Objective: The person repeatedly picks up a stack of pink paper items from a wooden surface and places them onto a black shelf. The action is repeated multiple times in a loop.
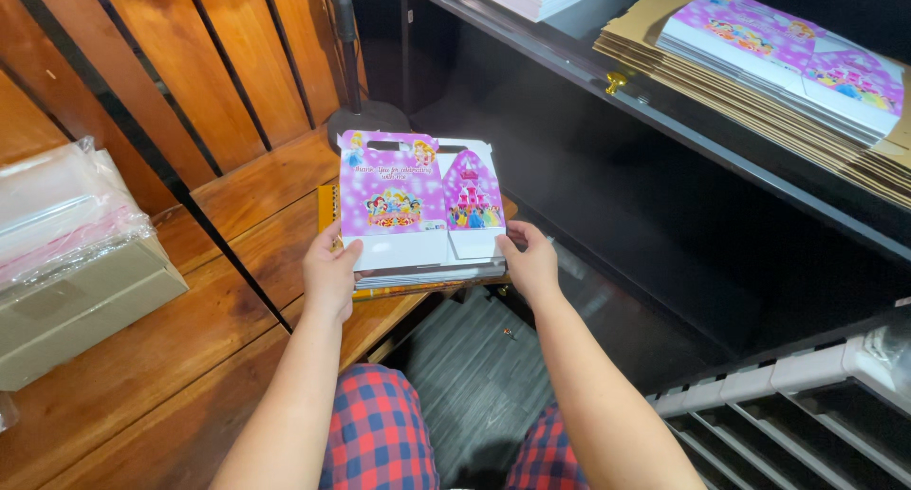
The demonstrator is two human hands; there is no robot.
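A flat, unfolded purple and white gift box (418, 201) with cartoon pictures and a handle cut-out lies on top of a small stack of similar flat boxes (427, 279) on a wooden bench (256, 215). My left hand (329, 267) grips the top box at its lower left corner. My right hand (529, 258) holds its lower right corner. Both thumbs rest on the white bottom flaps.
A plastic-wrapped bundle on a cardboard carton (71, 262) sits at the left. On a dark shelf (664, 120) at the upper right lie flat brown cartons with more purple flat boxes (788, 58) on them. A white and black rack (807, 395) stands at the lower right. A lamp base (365, 120) stands behind.
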